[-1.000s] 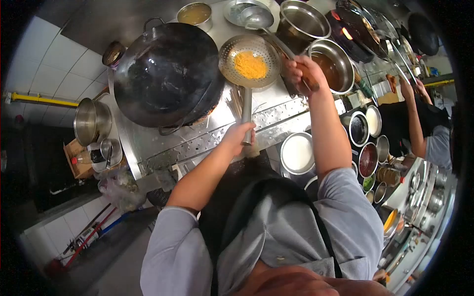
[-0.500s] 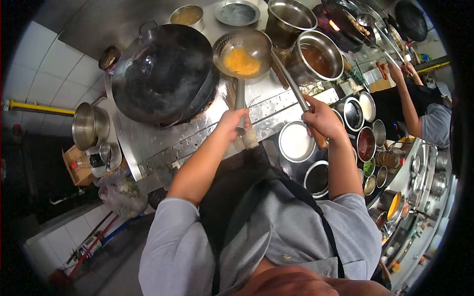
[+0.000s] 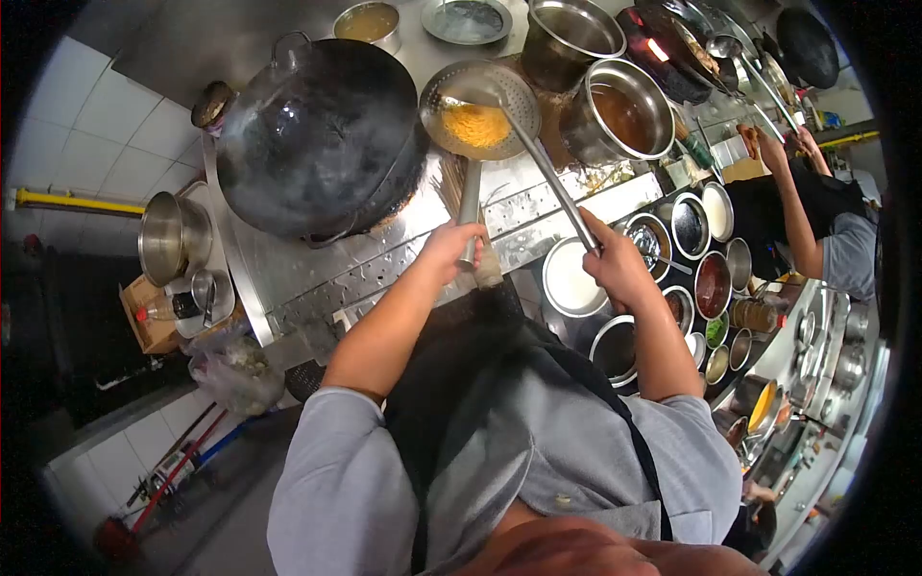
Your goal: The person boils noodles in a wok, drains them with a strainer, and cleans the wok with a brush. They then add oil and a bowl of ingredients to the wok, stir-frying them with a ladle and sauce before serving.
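My left hand [image 3: 450, 250] is wrapped round the handle of a perforated strainer [image 3: 519, 132], held out over the steel counter just right of a big black wok [image 3: 312, 144]. Yellow food, perhaps egg [image 3: 475, 126], lies in the strainer. In my right hand [image 3: 615, 264] is the long metal handle of a ladle [image 3: 554, 185]. Its head reaches into the strainer above the yellow food, and is partly blurred. Beside my right hand stands a round container of white contents [image 3: 573, 278]. Smoke or steam shows over the wok, which has nothing I can make out in it.
Behind the strainer are a pot of brown liquid [image 3: 624, 120], another steel pot [image 3: 574, 38] and a shallow metal bowl [image 3: 467, 21]. Several seasoning containers, including a dark red one [image 3: 712, 285], line the right side. A co-worker's arm [image 3: 797, 211] works at another wok farther right.
My right hand has come down and slightly left, bringing the ladle's head farther over the strainer. The yellow food looks gathered closer together. My left hand has barely moved.
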The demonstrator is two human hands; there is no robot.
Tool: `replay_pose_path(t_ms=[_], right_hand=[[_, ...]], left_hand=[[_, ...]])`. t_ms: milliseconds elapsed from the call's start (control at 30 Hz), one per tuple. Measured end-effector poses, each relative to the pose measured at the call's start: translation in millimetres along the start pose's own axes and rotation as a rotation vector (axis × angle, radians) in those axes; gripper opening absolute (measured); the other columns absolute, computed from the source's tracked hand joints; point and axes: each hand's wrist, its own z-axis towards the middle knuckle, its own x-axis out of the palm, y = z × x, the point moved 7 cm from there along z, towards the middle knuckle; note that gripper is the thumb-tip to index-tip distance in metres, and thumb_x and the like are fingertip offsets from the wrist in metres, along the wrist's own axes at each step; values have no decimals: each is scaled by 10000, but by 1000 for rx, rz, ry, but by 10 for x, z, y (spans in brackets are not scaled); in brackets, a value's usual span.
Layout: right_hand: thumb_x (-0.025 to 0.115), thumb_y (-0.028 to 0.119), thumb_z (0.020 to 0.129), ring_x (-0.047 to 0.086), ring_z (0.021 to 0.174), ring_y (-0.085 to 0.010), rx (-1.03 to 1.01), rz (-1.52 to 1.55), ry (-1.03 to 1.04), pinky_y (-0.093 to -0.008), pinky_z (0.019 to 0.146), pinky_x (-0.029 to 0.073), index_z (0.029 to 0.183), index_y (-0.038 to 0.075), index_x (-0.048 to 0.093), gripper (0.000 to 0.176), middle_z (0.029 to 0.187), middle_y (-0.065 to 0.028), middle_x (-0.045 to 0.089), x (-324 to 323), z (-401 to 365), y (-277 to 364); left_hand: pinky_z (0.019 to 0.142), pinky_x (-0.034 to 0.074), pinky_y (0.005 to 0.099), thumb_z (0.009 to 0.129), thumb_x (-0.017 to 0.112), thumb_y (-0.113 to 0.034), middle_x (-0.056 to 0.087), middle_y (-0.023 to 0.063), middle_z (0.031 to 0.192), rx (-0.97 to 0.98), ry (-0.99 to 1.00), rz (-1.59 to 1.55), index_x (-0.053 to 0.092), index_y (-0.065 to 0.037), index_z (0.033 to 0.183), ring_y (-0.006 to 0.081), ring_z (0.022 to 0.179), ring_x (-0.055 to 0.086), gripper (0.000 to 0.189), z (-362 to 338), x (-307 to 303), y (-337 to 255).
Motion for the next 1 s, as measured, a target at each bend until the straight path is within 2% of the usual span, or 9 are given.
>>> replay_pose_path(t_ms=[167, 300, 400, 533, 567, 633, 700, 967, 1000], right_hand=[[550, 17, 785, 583, 641, -162, 90, 125, 72, -314, 635, 494, 1460, 120, 487, 687, 760, -145, 624, -102, 73, -105], [564, 84, 790, 675, 703, -277, 53, 25, -93, -382, 702, 533, 1485, 100, 431, 708, 818, -205, 676, 15, 523, -79], [562, 117, 795, 694, 751, -310, -183, -31, -220, -407, 724, 533, 1524, 149, 372, 754, 926, -242, 691, -48, 1331, 109], [586, 137, 806, 684, 653, -295, -62, 62, -117, -415, 648, 539, 1330, 49, 579, 531, 838, -239, 692, -83, 2580, 696], [590, 112, 846, 633, 565, -219, -155, 21, -184, -372, 553, 513, 1286, -8, 590, 457, 748, -149, 677, 20, 3063, 661], [602, 123, 896, 567, 528, -183, -44, 404, 41, -336, 496, 487, 981, -18, 629, 167, 654, -64, 599, 270, 3698, 613], [582, 118, 920, 530, 539, -156, 66, 1028, 179, -284, 490, 471, 819, 46, 565, 125, 646, -35, 550, 326, 3687, 802], [558, 194, 930, 489, 568, -102, 79, 1489, 284, -232, 505, 425, 839, 84, 514, 149, 653, 9, 504, -34, 3078, 634], [536, 164, 943, 487, 558, -73, 83, 1494, 371, -197, 471, 423, 990, 8, 516, 164, 716, 0, 523, -55, 2898, 598]], left_hand=[[535, 501, 330, 918, 639, -141, 588, 46, 734, 12, 79, -93, 572, -33, 1024, 172, 585, 573, 165, 50, -9, 33], [543, 504, 342, 935, 622, -173, 594, 55, 745, 25, 52, -104, 580, -35, 1023, 184, 597, 583, 169, 78, -35, 64], [547, 507, 351, 941, 615, -181, 606, 68, 777, 6, 55, -157, 579, -35, 1043, 202, 608, 591, 182, -4, 6, 107], [587, 557, 366, 924, 636, -221, 616, 90, 805, -23, 72, -201, 544, -39, 1109, 225, 673, 657, 276, -51, 50, 232], [587, 557, 366, 924, 636, -221, 616, 90, 805, -15, 43, -216, 544, -39, 1109, 225, 673, 657, 276, -83, 49, 225], [610, 578, 378, 931, 624, -229, 630, 112, 847, -32, 42, -198, 488, -42, 1205, 253, 726, 691, 358, -156, 117, 198], [617, 581, 377, 938, 612, -239, 641, 128, 879, -53, 47, -193, 444, -46, 1251, 258, 741, 697, 404, -120, 92, 239], [654, 579, 390, 910, 645, -251, 648, 134, 908, 0, 71, -186, 547, -10, 1108, 258, 802, 700, 326, 83, 58, 212], [649, 578, 404, 904, 654, -252, 626, 126, 877, -20, 55, -207, 553, -10, 1102, 258, 783, 687, 329, 118, 74, 218]])
